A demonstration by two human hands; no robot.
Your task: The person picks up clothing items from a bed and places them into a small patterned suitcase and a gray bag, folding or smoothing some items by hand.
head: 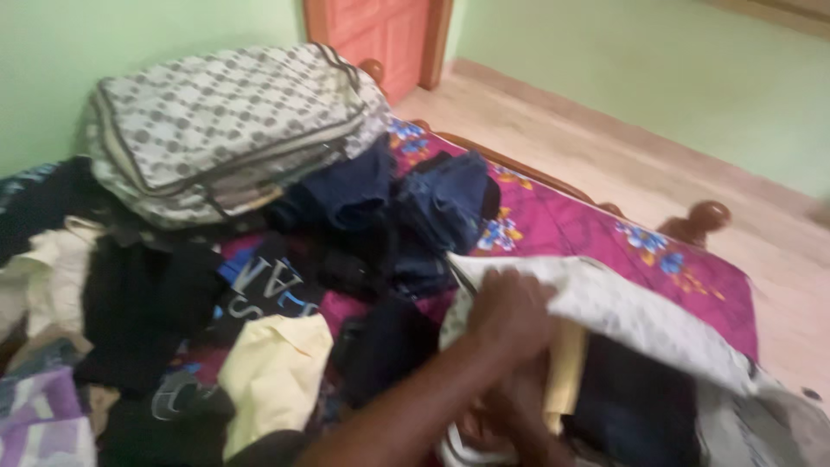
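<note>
Clothes (pixel 259 346) lie heaped across the bed (pixel 588 229). Left hand (pixel 510 311) clamps the bag flap (pixel 622 316) up at the bed's near edge, exposing folded garments (pixel 635 402). Right hand (pixel 497 424) blurred; grip indeterminate.

A grey dotted zip bag (pixel 229 125) is sitting at the head of the magenta floral bedsheet (pixel 596 238), with 2 folded navy garments (pixel 398 199) lying just beside it, a pale yellow shirt (pixel 272 372) lying among black clothes (pixel 138 311), and an orange door (pixel 380 35) standing behind.

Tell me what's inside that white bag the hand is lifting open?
Under the white bag's flap, held by one hand, lie a yellow garment and dark folded clothes; anything deeper is covered.
</note>
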